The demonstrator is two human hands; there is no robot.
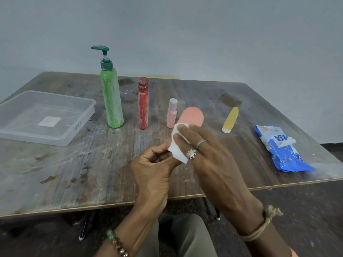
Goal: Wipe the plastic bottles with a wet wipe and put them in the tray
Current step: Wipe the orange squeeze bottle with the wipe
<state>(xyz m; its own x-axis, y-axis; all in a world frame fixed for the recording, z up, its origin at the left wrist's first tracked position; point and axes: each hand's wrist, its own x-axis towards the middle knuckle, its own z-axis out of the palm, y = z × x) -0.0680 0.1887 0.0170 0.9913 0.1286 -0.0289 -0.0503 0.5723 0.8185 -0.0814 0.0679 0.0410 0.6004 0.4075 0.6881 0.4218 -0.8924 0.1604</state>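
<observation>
Both hands are raised over the near middle of the bench (pixel 204 89), working one item. The left hand (pixel 154 164) has its fingers and thumb curled round the near end of a peach-pink bottle (pixel 193 116), holding it tilted with its rounded far end pointing up and away. The right hand (pixel 209 154) lies across it, fingers fairly straight and close together, pressing a white wet wipe (pixel 176 145) against the bottle's side; its thumb is hidden, so I cannot tell whether it pinches the wipe underneath. A corner of the wipe hangs loose between the two hands. Four more bottles stand upright in a row across the middle of the bench, all with whitish smears. From left to right they are a tall green pump bottle (pixel 112 101), a slimmer red bottle (pixel 143 106), a small pink bottle with a pale cap (pixel 171 115) just left of the held one, and a yellow bottle (pixel 231 118) standing on its white cap. The clear plastic tray (pixel 33 140) sits at the left edge of the bench, well apart from the hands, with only a label on its floor. A blue wet wipe pack (pixel 282 147) lies at the right edge, flap lifted.
</observation>
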